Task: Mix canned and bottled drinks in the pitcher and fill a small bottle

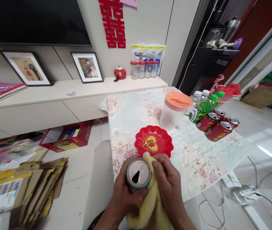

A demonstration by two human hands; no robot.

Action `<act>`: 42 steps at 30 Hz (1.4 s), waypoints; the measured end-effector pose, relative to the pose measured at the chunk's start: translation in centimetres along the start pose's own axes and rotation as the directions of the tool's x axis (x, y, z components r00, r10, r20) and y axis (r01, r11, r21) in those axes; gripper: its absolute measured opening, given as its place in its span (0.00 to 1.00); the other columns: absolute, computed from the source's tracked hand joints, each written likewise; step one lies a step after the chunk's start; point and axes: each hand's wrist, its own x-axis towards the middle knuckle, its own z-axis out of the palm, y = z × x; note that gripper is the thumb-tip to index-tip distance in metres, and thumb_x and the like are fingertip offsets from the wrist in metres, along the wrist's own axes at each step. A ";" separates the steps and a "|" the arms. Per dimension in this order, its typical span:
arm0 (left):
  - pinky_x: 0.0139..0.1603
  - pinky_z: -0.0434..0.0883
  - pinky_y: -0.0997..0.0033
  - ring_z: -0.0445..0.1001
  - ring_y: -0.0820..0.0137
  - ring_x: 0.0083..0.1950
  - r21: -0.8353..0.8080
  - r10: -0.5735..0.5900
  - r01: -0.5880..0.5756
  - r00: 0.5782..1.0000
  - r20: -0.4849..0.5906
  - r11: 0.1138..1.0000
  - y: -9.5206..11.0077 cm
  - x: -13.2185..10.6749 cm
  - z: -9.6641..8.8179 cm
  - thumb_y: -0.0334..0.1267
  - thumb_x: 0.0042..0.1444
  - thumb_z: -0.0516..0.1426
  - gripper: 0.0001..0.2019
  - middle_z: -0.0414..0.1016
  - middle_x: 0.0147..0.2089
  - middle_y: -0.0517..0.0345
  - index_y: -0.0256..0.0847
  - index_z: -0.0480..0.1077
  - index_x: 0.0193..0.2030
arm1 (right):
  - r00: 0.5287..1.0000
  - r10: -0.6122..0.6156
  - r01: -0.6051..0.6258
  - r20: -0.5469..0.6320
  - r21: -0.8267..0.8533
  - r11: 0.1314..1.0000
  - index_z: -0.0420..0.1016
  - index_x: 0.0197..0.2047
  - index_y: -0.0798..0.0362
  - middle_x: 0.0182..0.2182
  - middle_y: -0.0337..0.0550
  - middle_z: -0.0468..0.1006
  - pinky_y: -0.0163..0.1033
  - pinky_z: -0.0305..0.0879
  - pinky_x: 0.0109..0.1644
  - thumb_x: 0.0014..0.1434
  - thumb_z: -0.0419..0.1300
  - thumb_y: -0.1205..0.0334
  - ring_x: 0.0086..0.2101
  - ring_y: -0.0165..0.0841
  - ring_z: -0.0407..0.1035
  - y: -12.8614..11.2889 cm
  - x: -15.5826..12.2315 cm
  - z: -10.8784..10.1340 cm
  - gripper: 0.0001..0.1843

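My left hand [128,193] is wrapped round an opened drink can [139,172], its top with the dark mouth hole facing up at me. A yellow cloth [151,198] is gripped in my right hand [167,182] and lies against the can's right side, its lower end hanging down. Just beyond both hands, a red scalloped plate [167,143] with a gold heart print rests on the flowered tablecloth [188,169]. Behind the plate stands a clear plastic pitcher [168,116] with an orange lid. The can's lower part is hidden by my fingers.
Several red drink cans [218,131] stand at the table's right, beside green bottles [206,107] and a pink basket [225,94]. Red-lidded jars [141,70] line the white cabinet [90,91]. Flattened cardboard [42,182] lies on the left floor; cables and power strips [243,195] lie right.
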 end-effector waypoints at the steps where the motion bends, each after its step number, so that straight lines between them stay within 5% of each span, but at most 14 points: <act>1: 0.58 0.80 0.54 0.81 0.53 0.57 0.018 0.054 -0.054 0.998 0.010 0.998 0.1 0.1 0.0 0.30 0.43 0.61 0.34 0.81 0.57 0.51 0.44 0.72 0.62 | 0.999 0.041 -0.041 0.030 0.014 0.999 0.78 0.36 0.50 0.34 0.40 0.75 0.38 0.66 0.40 0.69 0.59 0.48 0.36 0.33 0.70 0.1 0.4 -0.2 0.16; 6: 0.57 0.80 0.56 0.80 0.57 0.54 0.065 0.220 -0.220 0.975 0.002 0.973 1.0 0.8 0.3 0.32 0.46 0.60 0.31 0.80 0.53 0.53 0.48 0.72 0.60 | 0.989 0.112 -0.115 0.098 0.020 0.993 0.80 0.36 0.52 0.33 0.42 0.78 0.38 0.68 0.39 0.67 0.61 0.44 0.35 0.34 0.71 1.6 1.1 -0.4 0.19; 13: 0.59 0.77 0.53 0.77 0.55 0.57 0.154 0.129 -0.114 0.987 -0.097 0.982 0.3 1.0 -0.3 0.37 0.51 0.62 0.26 0.76 0.55 0.49 0.44 0.73 0.59 | 0.999 0.053 -0.053 0.004 -0.023 0.998 0.78 0.35 0.51 0.31 0.41 0.77 0.37 0.68 0.39 0.67 0.60 0.46 0.33 0.33 0.72 2.2 -1.0 0.5 0.17; 21: 0.63 0.74 0.54 0.76 0.54 0.60 -0.066 -0.052 0.049 0.998 -0.038 0.997 -0.1 0.1 0.7 0.36 0.45 0.62 0.33 0.75 0.57 0.50 0.44 0.69 0.61 | 0.988 -0.134 0.127 -0.076 -0.094 0.987 0.80 0.38 0.48 0.34 0.40 0.76 0.35 0.66 0.38 0.69 0.60 0.53 0.34 0.32 0.71 -0.1 -1.2 -0.5 0.11; 26: 0.51 0.78 0.61 0.80 0.60 0.51 -0.221 -0.134 0.117 0.989 -0.064 0.968 0.4 -0.5 1.6 0.40 0.48 0.65 0.28 0.77 0.51 0.55 0.47 0.66 0.57 | 1.000 0.013 -0.013 0.028 0.000 1.000 0.82 0.38 0.49 0.36 0.42 0.78 0.38 0.67 0.41 0.68 0.61 0.48 0.37 0.34 0.72 -0.2 0.7 -1.4 0.15; 31: 0.55 0.79 0.60 0.80 0.59 0.54 -0.247 -0.164 0.144 0.984 -0.062 0.958 0.9 0.0 1.4 0.34 0.49 0.63 0.26 0.79 0.53 0.54 0.46 0.69 0.57 | 0.994 0.096 -0.098 0.060 0.024 0.995 0.83 0.38 0.50 0.36 0.43 0.80 0.39 0.69 0.41 0.67 0.61 0.45 0.37 0.36 0.73 1.2 1.3 -1.2 0.18; 42: 0.58 0.79 0.63 0.81 0.60 0.55 -0.242 -0.094 0.108 0.993 0.069 0.964 -0.4 0.8 1.5 0.37 0.47 0.70 0.31 0.81 0.55 0.57 0.48 0.71 0.59 | 0.999 0.053 -0.053 0.010 -0.026 0.998 0.82 0.39 0.51 0.36 0.43 0.80 0.39 0.71 0.42 0.69 0.60 0.47 0.38 0.35 0.75 1.7 0.4 -1.6 0.18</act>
